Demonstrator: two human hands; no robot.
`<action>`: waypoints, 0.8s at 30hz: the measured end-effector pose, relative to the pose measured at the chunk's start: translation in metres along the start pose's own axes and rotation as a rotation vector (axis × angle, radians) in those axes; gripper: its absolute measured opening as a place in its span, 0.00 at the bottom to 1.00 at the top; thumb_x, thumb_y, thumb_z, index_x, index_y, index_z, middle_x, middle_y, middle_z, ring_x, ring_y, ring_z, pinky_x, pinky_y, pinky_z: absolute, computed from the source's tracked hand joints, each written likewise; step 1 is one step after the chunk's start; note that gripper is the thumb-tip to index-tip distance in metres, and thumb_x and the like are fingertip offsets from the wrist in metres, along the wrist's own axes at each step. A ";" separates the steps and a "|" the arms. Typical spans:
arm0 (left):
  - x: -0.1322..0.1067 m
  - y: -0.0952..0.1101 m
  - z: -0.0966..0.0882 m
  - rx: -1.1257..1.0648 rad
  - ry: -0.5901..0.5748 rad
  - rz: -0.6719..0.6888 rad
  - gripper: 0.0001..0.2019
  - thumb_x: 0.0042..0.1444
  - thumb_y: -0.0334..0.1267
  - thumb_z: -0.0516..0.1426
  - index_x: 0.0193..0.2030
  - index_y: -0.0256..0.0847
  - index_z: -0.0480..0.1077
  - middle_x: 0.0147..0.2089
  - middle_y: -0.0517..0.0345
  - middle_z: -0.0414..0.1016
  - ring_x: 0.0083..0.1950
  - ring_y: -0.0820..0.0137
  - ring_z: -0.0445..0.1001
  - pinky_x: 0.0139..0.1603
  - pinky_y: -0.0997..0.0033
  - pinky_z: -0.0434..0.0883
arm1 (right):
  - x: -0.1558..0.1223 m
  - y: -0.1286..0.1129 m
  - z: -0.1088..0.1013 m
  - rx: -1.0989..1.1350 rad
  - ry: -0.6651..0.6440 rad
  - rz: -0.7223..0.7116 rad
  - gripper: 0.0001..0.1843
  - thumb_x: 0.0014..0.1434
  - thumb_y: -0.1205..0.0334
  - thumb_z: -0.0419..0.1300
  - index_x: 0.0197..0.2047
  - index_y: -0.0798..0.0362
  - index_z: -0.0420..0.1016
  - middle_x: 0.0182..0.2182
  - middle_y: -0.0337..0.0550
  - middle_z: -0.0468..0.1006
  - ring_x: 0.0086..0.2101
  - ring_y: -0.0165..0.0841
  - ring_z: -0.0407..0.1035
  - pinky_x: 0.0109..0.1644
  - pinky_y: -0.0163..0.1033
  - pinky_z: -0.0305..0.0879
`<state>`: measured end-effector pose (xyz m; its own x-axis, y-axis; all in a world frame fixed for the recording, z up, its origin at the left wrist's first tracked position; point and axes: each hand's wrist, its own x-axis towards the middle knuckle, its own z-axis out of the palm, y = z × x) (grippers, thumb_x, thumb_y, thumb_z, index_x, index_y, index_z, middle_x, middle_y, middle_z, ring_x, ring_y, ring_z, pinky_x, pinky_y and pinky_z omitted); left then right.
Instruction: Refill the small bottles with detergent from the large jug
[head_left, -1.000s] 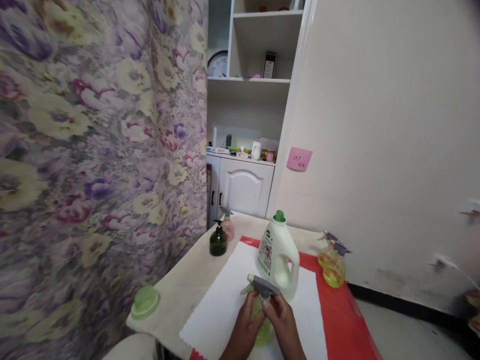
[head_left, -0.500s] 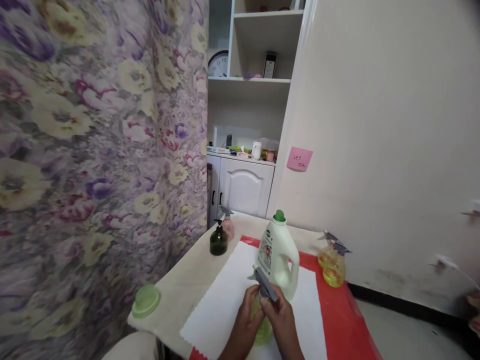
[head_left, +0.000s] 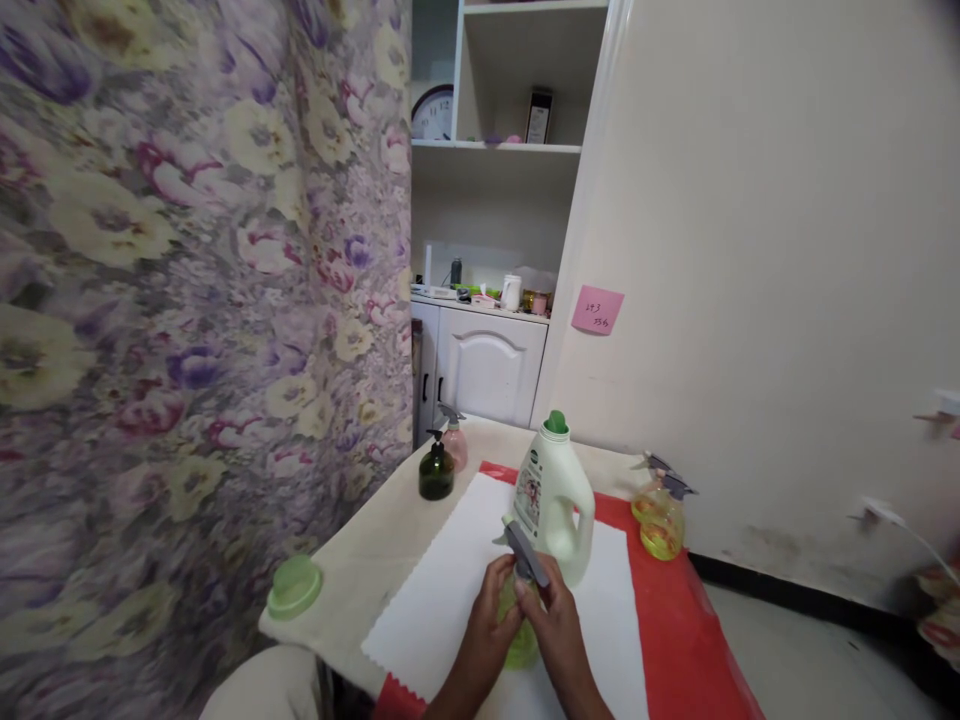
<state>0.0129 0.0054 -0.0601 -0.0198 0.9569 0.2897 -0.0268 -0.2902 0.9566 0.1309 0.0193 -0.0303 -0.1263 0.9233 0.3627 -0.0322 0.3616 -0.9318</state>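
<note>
A small green spray bottle [head_left: 517, 640] stands on the white cloth [head_left: 450, 600] near the table's front. My left hand [head_left: 491, 615] wraps round its body. My right hand [head_left: 551, 615] pinches its grey trigger head [head_left: 523, 552] at the neck. Both hands are closed on the bottle. Just behind it stands a white detergent jug [head_left: 553, 500] with a green cap.
A dark green pump bottle [head_left: 436, 472] and a pink spray bottle [head_left: 454, 445] stand at the table's far left. Two yellow spray bottles [head_left: 660, 515] sit on the red mat [head_left: 675, 640] at the right. A green lid [head_left: 294, 587] lies at the front left corner. A floral curtain [head_left: 187, 330] hangs left.
The grey trigger head has turned from pointing left to pointing away and leftward. The view has tilted slightly down; my hands stay on the bottle.
</note>
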 end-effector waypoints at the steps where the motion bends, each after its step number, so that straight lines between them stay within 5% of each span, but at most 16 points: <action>1: 0.000 -0.001 0.000 0.005 0.004 -0.001 0.25 0.57 0.46 0.58 0.58 0.43 0.57 0.64 0.43 0.64 0.69 0.54 0.57 0.69 0.54 0.54 | 0.000 -0.001 0.000 -0.007 -0.006 0.000 0.18 0.57 0.54 0.59 0.50 0.48 0.74 0.48 0.44 0.77 0.51 0.41 0.70 0.57 0.45 0.65; 17: 0.001 -0.007 -0.001 0.061 0.025 0.010 0.29 0.52 0.40 0.58 0.61 0.39 0.59 0.66 0.42 0.64 0.69 0.53 0.59 0.70 0.52 0.55 | -0.005 0.000 0.013 -0.057 0.169 0.050 0.17 0.55 0.56 0.61 0.47 0.50 0.75 0.46 0.44 0.79 0.49 0.42 0.72 0.56 0.45 0.66; 24: -0.011 -0.032 -0.019 0.084 -0.084 -0.032 0.45 0.42 0.42 0.66 0.67 0.44 0.52 0.70 0.47 0.58 0.71 0.50 0.54 0.71 0.50 0.53 | -0.023 0.045 -0.005 0.052 0.190 0.137 0.33 0.48 0.60 0.67 0.58 0.52 0.66 0.56 0.50 0.74 0.57 0.46 0.66 0.63 0.51 0.62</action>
<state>-0.0049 0.0035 -0.0947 0.0636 0.9642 0.2576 0.0581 -0.2612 0.9635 0.1371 0.0149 -0.0805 0.0561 0.9727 0.2251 -0.0796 0.2291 -0.9702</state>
